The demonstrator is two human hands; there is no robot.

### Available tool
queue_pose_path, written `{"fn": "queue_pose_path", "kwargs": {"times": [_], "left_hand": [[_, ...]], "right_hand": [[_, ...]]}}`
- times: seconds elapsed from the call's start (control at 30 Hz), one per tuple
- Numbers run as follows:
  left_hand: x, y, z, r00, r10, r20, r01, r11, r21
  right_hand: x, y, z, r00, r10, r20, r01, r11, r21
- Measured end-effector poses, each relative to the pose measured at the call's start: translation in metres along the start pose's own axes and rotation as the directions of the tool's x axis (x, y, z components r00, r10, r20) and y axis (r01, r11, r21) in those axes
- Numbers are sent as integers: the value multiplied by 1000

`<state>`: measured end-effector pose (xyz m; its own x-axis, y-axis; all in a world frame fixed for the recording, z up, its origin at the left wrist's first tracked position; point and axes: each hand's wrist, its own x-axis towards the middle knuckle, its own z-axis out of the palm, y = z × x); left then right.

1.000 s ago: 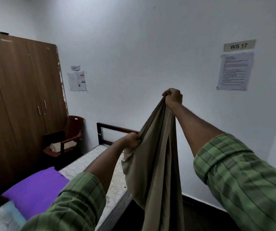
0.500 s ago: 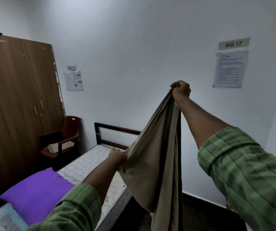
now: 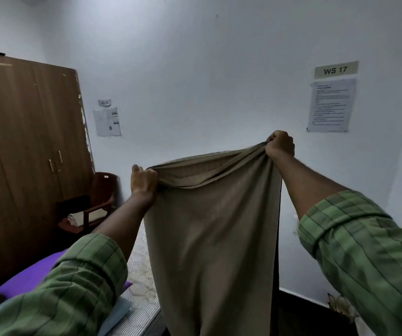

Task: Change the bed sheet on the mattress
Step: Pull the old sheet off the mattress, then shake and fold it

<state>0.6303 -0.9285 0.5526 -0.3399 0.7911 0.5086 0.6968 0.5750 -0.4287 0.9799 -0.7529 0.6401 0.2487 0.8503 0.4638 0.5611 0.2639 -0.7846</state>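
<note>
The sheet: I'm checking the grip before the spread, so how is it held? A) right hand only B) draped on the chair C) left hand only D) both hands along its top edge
D: the left hand and the right hand each grip the top edge of the sheet, which hangs between them.

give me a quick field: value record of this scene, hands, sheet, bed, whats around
left hand: grips one top corner of the sheet
right hand: grips the other top corner, held higher
sheet: tan, held up in the air, hanging down between the hands
mattress: bare, quilted, lower left
pillow: purple, on the mattress
chair: by the wardrobe, folded cloth on its seat
wall sign: WS 17
</note>
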Motion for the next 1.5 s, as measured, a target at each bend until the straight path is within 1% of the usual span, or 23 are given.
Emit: {"fn": "queue_pose_path", "kwargs": {"times": [0.17, 0.27, 0.33, 0.37, 0.43, 0.5, 0.53, 0.57, 0.6, 0.63, 0.67, 0.7, 0.73, 0.77, 0.83, 0.93, 1.0, 1.2, 1.27, 1.33, 1.37, 1.43, 1.5], "left_hand": [[11, 3, -12, 984, 66, -165, -76, 995, -57], [19, 9, -28, 976, 59, -208, -78, 993, -85], [25, 12, -39, 980, 28, -197, -54, 990, -129], [30, 11, -46, 989, 56, -137, -77, 985, -153], [36, 6, -56, 966, 241, 94, -218, 954, -205], [41, 4, -60, 841, 383, 383, -285, 914, -288], [42, 3, -60, 796, 401, 453, -272, 906, -324], [40, 2, -58, 794, 379, 475, -200, 901, -384], [44, 1, -54, 825, 330, 459, -110, 890, -442], [45, -1, -50, 871, 216, 441, 35, 868, -496], [44, -4, -44, 894, 80, 441, 185, 831, -524], [40, -5, -41, 897, -40, 440, 312, 762, -567], [39, -5, -40, 876, -88, 474, 407, 664, -627], [35, -1, -43, 844, -60, 532, 485, 508, -712], [25, 13, -53, 789, 101, 606, 573, 237, -785], [19, 44, -72, 701, 264, 663, 671, 73, -738], [25, 65, -82, 680, 299, 670, 694, 35, -719], [72, 87, -73, 720, 259, 643, 664, 9, -747], [44, 69, -114, 768, 254, 588, 611, -15, -792], [39, 56, -139, 831, 237, 504, 502, 73, -862], [44, 53, -142, 857, 223, 465, 446, 130, -885], [58, 52, -142, 873, 215, 438, 409, 168, -897], [69, 58, -138, 870, 215, 443, 428, 114, -897]], "right_hand": [[-3, -6, 1, 1000, 1, 11, -1, 1000, 19], [-6, -13, 3, 999, -16, 33, 16, 1000, 7], [-9, -18, 1, 994, -70, 86, 73, 997, -35], [-10, -20, -2, 982, -112, 150, 120, 992, -45], [-11, -23, -7, 897, -175, 407, 200, 980, -20], [-13, -26, -17, 682, -102, 724, 165, 986, -17], [-12, -26, -21, 603, -58, 796, 140, 989, -34], [-9, -24, -20, 616, -33, 787, 118, 992, -51], [-5, -21, -16, 715, -26, 698, 83, 995, -48], [-2, -17, -12, 851, -8, 525, 42, 998, -54], [0, -11, -4, 949, 21, 315, 3, 997, -75], [-1, -6, 1, 981, 58, 185, -41, 995, -94], [-3, -3, 8, 977, 87, 192, -69, 993, -101], [-3, 1, 21, 945, 119, 304, -98, 992, -84], [-1, 8, 49, 854, 146, 500, -149, 988, -35], [-43, -14, 58, 799, 111, 591, -245, 958, 152], [-70, -31, 67, 785, 75, 616, -288, 923, 255], [-92, -61, 79, 652, -90, 752, -164, 952, 257], [-91, -61, 74, 558, -137, 818, -259, 908, 329], [-89, -60, 71, 479, -194, 856, -310, 875, 372], [-88, -60, 72, 472, -230, 851, -257, 888, 382], [-85, -59, 75, 532, -307, 789, -84, 908, 410], [-78, -57, 78, 598, -367, 712, 35, 900, 434]]}}
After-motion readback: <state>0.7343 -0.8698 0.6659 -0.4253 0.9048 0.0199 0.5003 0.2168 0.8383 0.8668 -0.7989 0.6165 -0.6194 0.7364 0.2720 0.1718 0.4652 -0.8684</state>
